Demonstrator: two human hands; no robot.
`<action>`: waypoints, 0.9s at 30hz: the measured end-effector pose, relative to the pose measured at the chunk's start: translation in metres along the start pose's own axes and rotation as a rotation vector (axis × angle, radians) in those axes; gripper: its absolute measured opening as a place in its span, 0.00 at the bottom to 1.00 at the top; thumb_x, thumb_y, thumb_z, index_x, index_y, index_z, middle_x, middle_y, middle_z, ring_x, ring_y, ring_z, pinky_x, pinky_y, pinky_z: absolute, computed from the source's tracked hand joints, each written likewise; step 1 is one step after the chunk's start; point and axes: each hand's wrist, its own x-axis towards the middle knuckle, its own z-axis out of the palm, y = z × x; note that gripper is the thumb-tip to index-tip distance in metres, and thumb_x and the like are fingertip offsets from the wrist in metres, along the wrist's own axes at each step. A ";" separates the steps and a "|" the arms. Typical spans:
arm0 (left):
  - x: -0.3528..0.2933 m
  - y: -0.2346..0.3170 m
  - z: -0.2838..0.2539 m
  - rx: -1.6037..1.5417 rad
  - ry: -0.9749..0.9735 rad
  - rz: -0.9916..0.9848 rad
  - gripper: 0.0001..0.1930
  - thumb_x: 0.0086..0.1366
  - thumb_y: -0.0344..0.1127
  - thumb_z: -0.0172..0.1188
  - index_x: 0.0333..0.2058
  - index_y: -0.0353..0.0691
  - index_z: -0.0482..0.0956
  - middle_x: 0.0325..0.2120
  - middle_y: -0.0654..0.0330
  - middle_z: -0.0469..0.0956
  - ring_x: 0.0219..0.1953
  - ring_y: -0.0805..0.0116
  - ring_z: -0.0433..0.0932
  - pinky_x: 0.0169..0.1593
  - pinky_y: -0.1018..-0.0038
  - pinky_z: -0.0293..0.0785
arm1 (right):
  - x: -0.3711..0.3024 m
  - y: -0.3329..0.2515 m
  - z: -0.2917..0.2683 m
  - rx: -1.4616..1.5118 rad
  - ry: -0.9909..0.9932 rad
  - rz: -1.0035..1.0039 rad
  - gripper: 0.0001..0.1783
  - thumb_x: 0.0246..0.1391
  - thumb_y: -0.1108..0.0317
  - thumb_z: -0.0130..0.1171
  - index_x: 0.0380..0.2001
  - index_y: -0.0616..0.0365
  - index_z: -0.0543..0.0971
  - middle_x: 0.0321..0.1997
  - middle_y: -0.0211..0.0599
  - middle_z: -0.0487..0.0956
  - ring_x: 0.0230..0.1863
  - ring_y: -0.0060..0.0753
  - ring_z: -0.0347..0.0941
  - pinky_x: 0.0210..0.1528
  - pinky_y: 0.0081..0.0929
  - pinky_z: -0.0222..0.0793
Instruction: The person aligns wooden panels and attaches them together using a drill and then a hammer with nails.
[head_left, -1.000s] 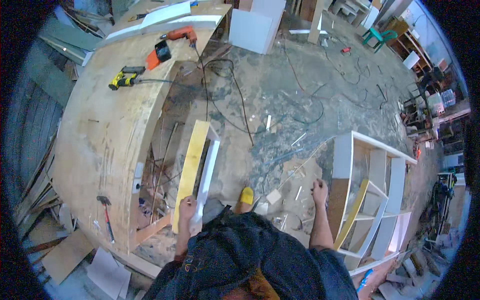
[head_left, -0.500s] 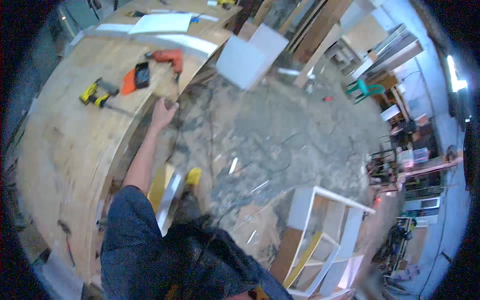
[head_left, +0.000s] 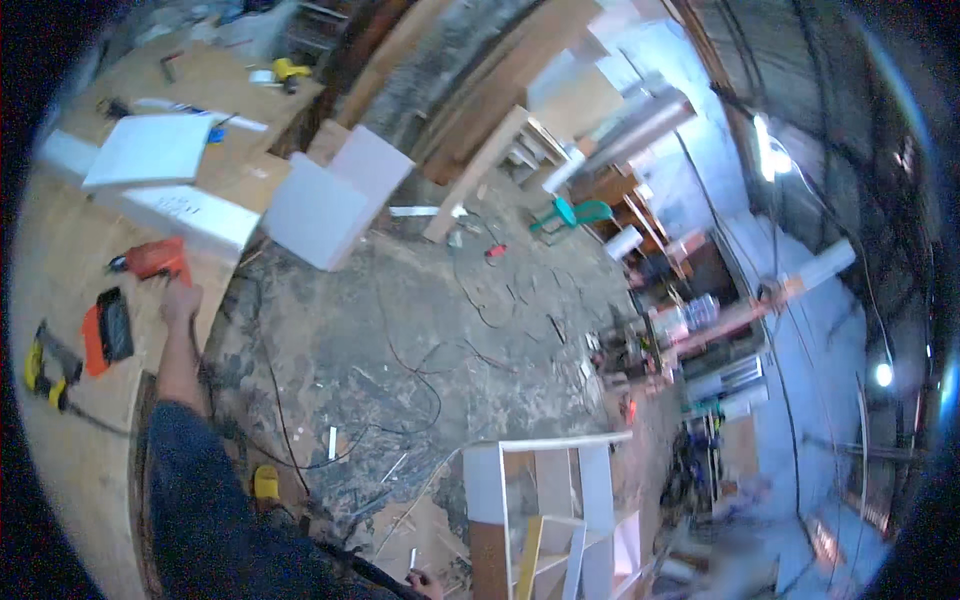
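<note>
My left hand (head_left: 179, 300) reaches over the edge of the wooden workbench (head_left: 100, 430), at the lower end of the handle of a red-orange power drill (head_left: 157, 260). Its fingers look closed round that handle, though blur hides the detail. The drill lies on its side on the bench top. Beside it sits an orange and black tool or case (head_left: 107, 332), with a yellow and black cordless drill (head_left: 48, 370) farther left. My right hand (head_left: 425, 583) shows only partly at the lower edge, fingers curled; I cannot make out what they hold.
White boards (head_left: 150, 150) lie on the bench's far part. Pale panels (head_left: 320, 210) stand at its right end. Cables and scraps lie across the concrete floor (head_left: 400, 320). A white-framed cabinet (head_left: 490, 480) is at lower right, a green plastic chair (head_left: 570, 213) at the back.
My left hand has moved from the bench edge up to the red-orange drill's handle. The view has swung right, so the bench sits farther left. My right hand shows more at the lower edge.
</note>
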 end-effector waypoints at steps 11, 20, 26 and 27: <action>-0.016 -0.036 0.012 -0.263 0.022 0.301 0.28 0.58 0.54 0.53 0.47 0.36 0.75 0.41 0.37 0.76 0.45 0.40 0.75 0.45 0.53 0.68 | 0.021 -0.002 -0.071 -0.230 -0.110 -0.158 0.22 0.59 0.56 0.57 0.49 0.61 0.76 0.32 0.42 0.82 0.31 0.31 0.80 0.35 0.30 0.74; -0.316 -0.010 -0.139 -0.667 -0.239 0.401 0.21 0.48 0.46 0.66 0.37 0.39 0.79 0.29 0.59 0.80 0.32 0.66 0.78 0.39 0.66 0.74 | 0.033 -0.172 -0.056 -0.176 -0.525 -0.582 0.16 0.63 0.62 0.51 0.50 0.57 0.76 0.43 0.38 0.80 0.34 0.30 0.75 0.39 0.26 0.71; -0.591 -0.102 -0.096 -0.579 -0.258 0.496 0.21 0.46 0.48 0.66 0.34 0.39 0.78 0.24 0.50 0.80 0.29 0.49 0.80 0.35 0.57 0.75 | -0.041 -0.174 -0.032 0.332 -1.025 -0.414 0.33 0.64 0.50 0.49 0.66 0.53 0.59 0.58 0.37 0.72 0.54 0.36 0.69 0.56 0.33 0.63; -0.629 -0.115 -0.081 -0.496 -0.260 0.482 0.22 0.45 0.51 0.66 0.33 0.40 0.78 0.24 0.50 0.80 0.30 0.48 0.80 0.35 0.56 0.75 | -0.046 -0.166 -0.033 0.400 -1.109 -0.280 0.36 0.63 0.44 0.48 0.65 0.54 0.60 0.62 0.37 0.68 0.58 0.38 0.65 0.62 0.38 0.58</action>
